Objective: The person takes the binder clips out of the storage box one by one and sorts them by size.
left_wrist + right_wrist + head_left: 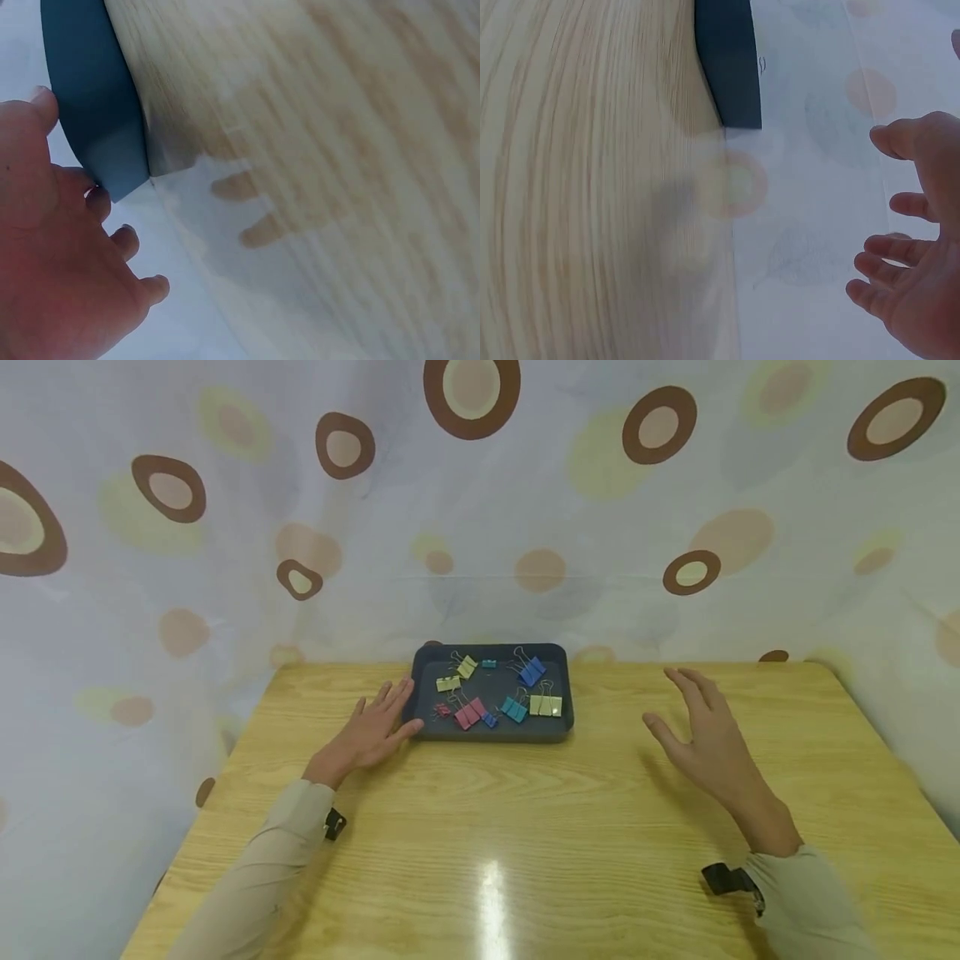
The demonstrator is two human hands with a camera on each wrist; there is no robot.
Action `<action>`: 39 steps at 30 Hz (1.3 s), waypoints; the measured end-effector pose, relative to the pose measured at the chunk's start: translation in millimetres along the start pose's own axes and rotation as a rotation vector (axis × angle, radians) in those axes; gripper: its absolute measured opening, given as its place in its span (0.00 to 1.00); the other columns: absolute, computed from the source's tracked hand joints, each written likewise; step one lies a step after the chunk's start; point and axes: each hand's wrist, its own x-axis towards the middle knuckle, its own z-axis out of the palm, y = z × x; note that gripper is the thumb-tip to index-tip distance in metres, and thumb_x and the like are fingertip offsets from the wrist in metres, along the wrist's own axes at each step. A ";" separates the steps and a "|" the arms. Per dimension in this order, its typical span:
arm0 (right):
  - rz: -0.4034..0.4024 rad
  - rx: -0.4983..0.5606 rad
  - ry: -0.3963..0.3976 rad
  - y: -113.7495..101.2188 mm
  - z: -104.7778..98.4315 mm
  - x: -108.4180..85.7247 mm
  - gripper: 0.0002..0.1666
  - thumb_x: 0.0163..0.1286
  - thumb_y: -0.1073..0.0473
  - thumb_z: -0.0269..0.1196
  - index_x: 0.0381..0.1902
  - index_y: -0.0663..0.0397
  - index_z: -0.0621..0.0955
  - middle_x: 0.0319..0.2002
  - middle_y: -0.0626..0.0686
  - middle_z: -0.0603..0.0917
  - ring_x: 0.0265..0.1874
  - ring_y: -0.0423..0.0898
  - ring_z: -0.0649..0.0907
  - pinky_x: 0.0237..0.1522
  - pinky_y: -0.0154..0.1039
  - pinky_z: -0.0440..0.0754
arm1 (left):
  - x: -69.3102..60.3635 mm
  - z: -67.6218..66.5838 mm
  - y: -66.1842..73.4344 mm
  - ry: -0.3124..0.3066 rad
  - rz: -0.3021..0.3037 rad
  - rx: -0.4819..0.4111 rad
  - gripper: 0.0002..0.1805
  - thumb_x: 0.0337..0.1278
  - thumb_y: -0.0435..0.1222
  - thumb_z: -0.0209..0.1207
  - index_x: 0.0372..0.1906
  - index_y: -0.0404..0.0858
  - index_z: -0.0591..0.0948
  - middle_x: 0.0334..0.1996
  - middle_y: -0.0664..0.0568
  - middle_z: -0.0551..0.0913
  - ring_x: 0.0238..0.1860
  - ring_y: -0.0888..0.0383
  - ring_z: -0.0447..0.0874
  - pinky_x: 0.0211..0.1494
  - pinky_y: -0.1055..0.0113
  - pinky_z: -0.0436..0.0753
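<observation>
Head view, left fingers [397, 697] spread, touching tray [487, 736], right fingers [692, 695] extended

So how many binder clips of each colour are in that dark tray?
Yellow clips: 3
Teal clips: 2
Blue clips: 2
Pink clips: 2, reading the small, blurry one as a single clip
Total: 9

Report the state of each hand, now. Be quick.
Left hand: open, touching the left end of the tray.
Right hand: open, holding nothing, apart from the tray.
</observation>
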 end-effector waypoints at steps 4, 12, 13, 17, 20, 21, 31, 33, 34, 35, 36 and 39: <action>-0.003 0.048 0.000 -10.3 12.4 8.3 0.40 0.71 0.57 0.68 0.76 0.59 0.66 0.73 0.65 0.65 0.70 0.68 0.66 0.61 0.72 0.66 | -1.0 -1.5 0.8 0.006 0.014 0.020 0.44 0.80 0.60 0.39 0.84 0.38 0.43 0.84 0.46 0.41 0.82 0.38 0.37 0.77 0.32 0.40; -0.022 0.176 -0.033 -20.3 36.6 22.9 0.39 0.71 0.59 0.69 0.76 0.58 0.68 0.69 0.63 0.71 0.66 0.64 0.72 0.63 0.66 0.71 | -8.6 3.2 7.3 0.019 0.023 0.046 0.48 0.77 0.66 0.35 0.84 0.36 0.44 0.83 0.45 0.41 0.82 0.37 0.38 0.77 0.32 0.41; -0.019 0.189 -0.043 -20.3 40.0 24.2 0.39 0.71 0.59 0.69 0.76 0.59 0.68 0.69 0.63 0.71 0.66 0.64 0.72 0.63 0.65 0.71 | -9.7 4.3 8.5 0.018 0.017 0.048 0.48 0.76 0.66 0.34 0.84 0.37 0.43 0.84 0.46 0.41 0.82 0.38 0.38 0.77 0.32 0.41; -0.011 0.211 -0.091 -18.9 53.9 28.9 0.39 0.70 0.60 0.70 0.74 0.62 0.69 0.68 0.64 0.73 0.65 0.63 0.73 0.64 0.64 0.72 | -14.5 6.4 14.5 0.011 0.003 0.056 0.48 0.76 0.66 0.34 0.84 0.38 0.42 0.84 0.46 0.41 0.82 0.38 0.37 0.77 0.32 0.41; -0.020 0.214 -0.123 -18.8 62.7 33.4 0.39 0.67 0.63 0.72 0.72 0.66 0.70 0.66 0.65 0.75 0.64 0.63 0.74 0.64 0.63 0.73 | -18.3 5.1 19.9 0.014 0.007 0.053 0.47 0.78 0.63 0.38 0.84 0.37 0.43 0.83 0.45 0.42 0.82 0.38 0.38 0.76 0.31 0.41; -0.021 0.208 -0.134 -19.1 65.2 35.0 0.40 0.66 0.63 0.73 0.72 0.66 0.70 0.66 0.65 0.75 0.64 0.63 0.75 0.63 0.63 0.73 | -19.6 4.1 21.6 0.017 0.009 0.049 0.46 0.78 0.62 0.40 0.84 0.37 0.44 0.83 0.44 0.43 0.82 0.38 0.38 0.76 0.31 0.41; -0.077 0.051 -0.252 -24.4 78.1 42.6 0.39 0.63 0.61 0.76 0.68 0.67 0.73 0.65 0.67 0.76 0.65 0.66 0.73 0.66 0.64 0.70 | -31.9 2.9 34.0 0.026 -0.001 0.059 0.45 0.79 0.57 0.47 0.84 0.37 0.45 0.83 0.45 0.44 0.81 0.38 0.41 0.76 0.31 0.44; -0.090 0.020 -0.263 -24.6 79.5 43.3 0.39 0.61 0.61 0.77 0.67 0.67 0.75 0.65 0.67 0.76 0.66 0.66 0.72 0.66 0.65 0.68 | -34.5 3.0 36.4 0.028 -0.001 0.049 0.45 0.79 0.56 0.48 0.84 0.36 0.45 0.83 0.45 0.45 0.81 0.38 0.41 0.76 0.31 0.44; -0.097 0.008 -0.267 -25.2 79.8 43.9 0.38 0.61 0.61 0.77 0.66 0.67 0.76 0.64 0.67 0.76 0.65 0.66 0.72 0.66 0.65 0.68 | -35.8 3.1 37.8 0.028 0.000 0.044 0.45 0.79 0.56 0.48 0.84 0.36 0.46 0.83 0.44 0.45 0.81 0.37 0.42 0.76 0.30 0.44; -0.106 -0.005 -0.270 -25.9 80.2 44.7 0.38 0.60 0.61 0.78 0.65 0.67 0.76 0.63 0.67 0.76 0.65 0.66 0.72 0.66 0.65 0.68 | -37.1 3.3 38.8 0.027 -0.002 0.041 0.45 0.79 0.56 0.48 0.83 0.36 0.46 0.83 0.44 0.45 0.81 0.37 0.42 0.76 0.30 0.44; -0.115 -0.013 -0.275 -26.6 80.6 45.5 0.37 0.59 0.61 0.78 0.63 0.67 0.77 0.62 0.67 0.77 0.65 0.67 0.72 0.66 0.65 0.68 | -38.5 3.5 39.9 0.028 -0.002 0.039 0.45 0.79 0.56 0.48 0.83 0.35 0.46 0.83 0.43 0.45 0.81 0.37 0.42 0.76 0.30 0.44; -0.128 -0.035 -0.302 -28.0 81.8 46.8 0.36 0.57 0.61 0.79 0.61 0.67 0.78 0.60 0.67 0.78 0.64 0.66 0.72 0.66 0.63 0.70 | -43.0 4.5 43.2 0.028 -0.005 0.018 0.45 0.78 0.56 0.49 0.83 0.35 0.46 0.83 0.43 0.45 0.81 0.36 0.42 0.75 0.29 0.44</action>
